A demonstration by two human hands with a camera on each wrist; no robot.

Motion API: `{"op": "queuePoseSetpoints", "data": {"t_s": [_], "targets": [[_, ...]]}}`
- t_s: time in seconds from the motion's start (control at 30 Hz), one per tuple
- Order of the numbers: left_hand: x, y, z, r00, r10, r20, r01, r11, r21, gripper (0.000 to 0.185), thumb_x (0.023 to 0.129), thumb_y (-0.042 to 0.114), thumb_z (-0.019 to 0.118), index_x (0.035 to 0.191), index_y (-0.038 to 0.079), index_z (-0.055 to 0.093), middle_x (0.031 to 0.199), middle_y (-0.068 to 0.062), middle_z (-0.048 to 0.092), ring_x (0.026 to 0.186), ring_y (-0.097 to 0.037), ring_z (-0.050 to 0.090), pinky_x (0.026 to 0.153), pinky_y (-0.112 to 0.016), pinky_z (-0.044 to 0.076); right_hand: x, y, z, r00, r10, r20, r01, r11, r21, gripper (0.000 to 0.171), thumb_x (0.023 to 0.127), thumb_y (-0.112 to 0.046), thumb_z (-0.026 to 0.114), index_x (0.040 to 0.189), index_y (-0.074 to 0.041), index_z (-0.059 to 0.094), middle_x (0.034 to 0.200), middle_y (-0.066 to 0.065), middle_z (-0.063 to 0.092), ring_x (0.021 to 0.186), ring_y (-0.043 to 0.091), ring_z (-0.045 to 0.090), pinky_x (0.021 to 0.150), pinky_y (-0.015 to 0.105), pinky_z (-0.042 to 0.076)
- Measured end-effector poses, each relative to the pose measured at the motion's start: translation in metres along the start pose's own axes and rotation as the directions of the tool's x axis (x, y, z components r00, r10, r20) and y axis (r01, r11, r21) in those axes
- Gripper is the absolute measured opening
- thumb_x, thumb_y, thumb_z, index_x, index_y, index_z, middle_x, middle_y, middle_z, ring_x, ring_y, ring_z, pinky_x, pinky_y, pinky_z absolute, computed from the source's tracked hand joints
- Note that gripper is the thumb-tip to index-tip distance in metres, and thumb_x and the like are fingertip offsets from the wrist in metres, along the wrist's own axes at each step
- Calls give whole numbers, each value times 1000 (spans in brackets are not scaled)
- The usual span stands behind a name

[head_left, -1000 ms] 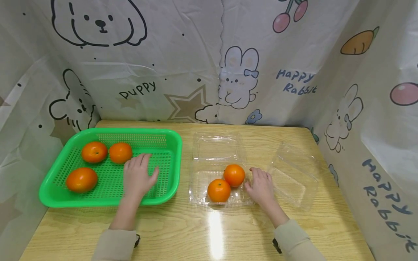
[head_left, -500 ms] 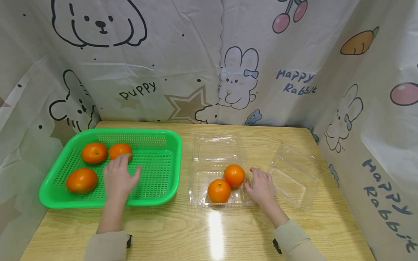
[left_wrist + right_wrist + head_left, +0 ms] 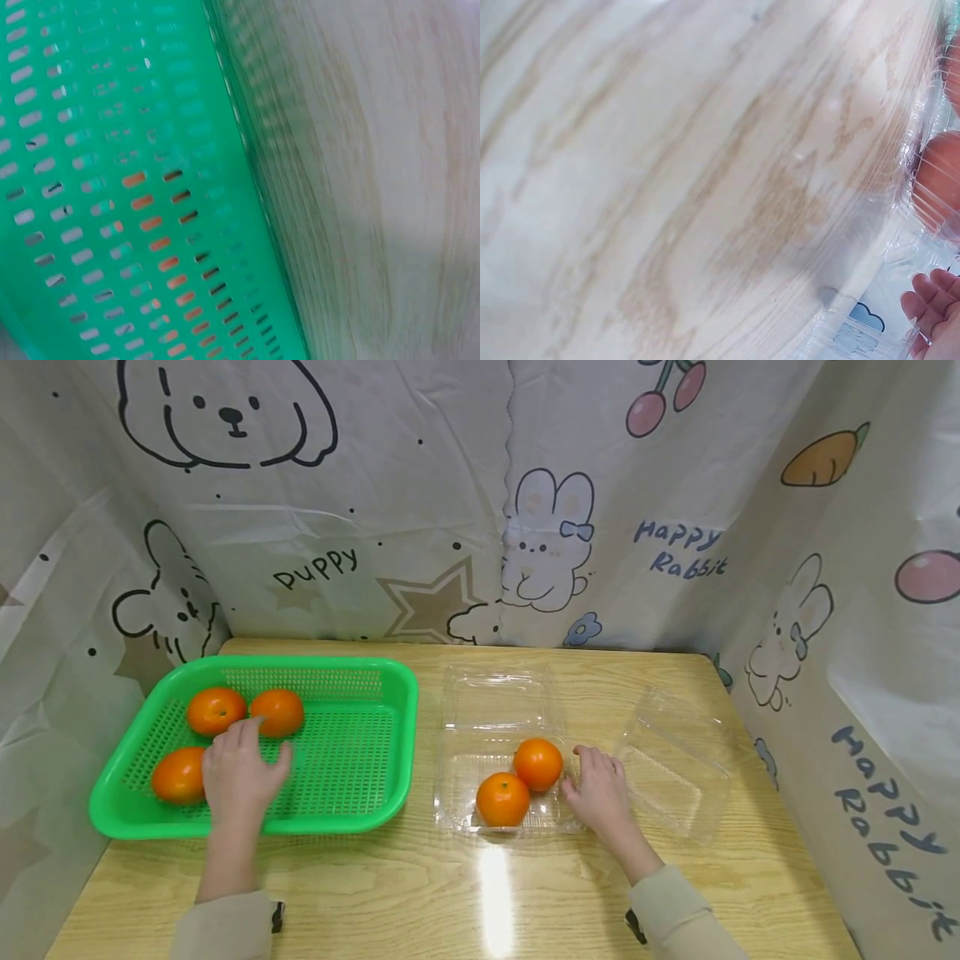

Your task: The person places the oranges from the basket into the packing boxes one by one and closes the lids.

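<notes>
Reaching: left hand (image 3: 238, 768), fingers spread and empty, over green basket (image 3: 360, 677) beside near-left orange (image 3: 176, 774).
Steadying: right hand (image 3: 600, 793), fingers relaxed, rests against clear clamshell (image 3: 487, 702), keeping its two oranges (image 3: 537, 762) put.

Your left hand (image 3: 238, 768) is hovering inside the green basket (image 3: 375, 793), hemmed by three oranges: one (image 3: 177, 774) just left of it, two (image 3: 216, 710) (image 3: 277, 711) just beyond the fingertips. The basket's right half is lying open. Your right hand (image 3: 597, 792) is resting at the right wall of the clear plastic container (image 3: 491, 710), with two oranges (image 3: 537, 763) (image 3: 502, 798) crowding its near half; its far half is staying free. The open lid (image 3: 678, 760) is blocking the surface (image 3: 487, 893) to the right.
</notes>
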State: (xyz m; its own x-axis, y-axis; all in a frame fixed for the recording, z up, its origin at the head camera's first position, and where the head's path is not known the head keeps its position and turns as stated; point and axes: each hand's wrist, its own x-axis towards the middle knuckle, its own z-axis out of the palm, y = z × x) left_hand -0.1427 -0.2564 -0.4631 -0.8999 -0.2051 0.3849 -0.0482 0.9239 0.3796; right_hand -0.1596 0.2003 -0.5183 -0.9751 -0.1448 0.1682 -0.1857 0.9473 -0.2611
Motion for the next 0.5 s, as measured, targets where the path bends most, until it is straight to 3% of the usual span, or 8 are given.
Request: {"op": "queuePoseSetpoints", "data": {"t_s": [0.27, 0.5], "targets": [[1, -12, -5, 998, -56, 13, 56, 998, -2, 48, 80, 20, 58, 118, -8, 48, 115, -30, 49, 103, -48, 41, 90, -58, 30, -1, 0, 0, 1000, 11, 4, -11, 1000, 4, 49, 78, -24, 60, 120, 0, 48, 114, 17, 55, 106, 34, 49, 97, 49, 30], [1, -23, -8, 992, -96, 81, 94, 995, 31, 54, 82, 23, 58, 122, -9, 43, 120, -33, 44, 107, -50, 37, 92, -61, 25, 0, 0, 1, 1000, 10, 7, -10, 1000, 4, 49, 78, -24, 60, 120, 0, 48, 114, 17, 55, 108, 33, 48, 97, 48, 30]]}}
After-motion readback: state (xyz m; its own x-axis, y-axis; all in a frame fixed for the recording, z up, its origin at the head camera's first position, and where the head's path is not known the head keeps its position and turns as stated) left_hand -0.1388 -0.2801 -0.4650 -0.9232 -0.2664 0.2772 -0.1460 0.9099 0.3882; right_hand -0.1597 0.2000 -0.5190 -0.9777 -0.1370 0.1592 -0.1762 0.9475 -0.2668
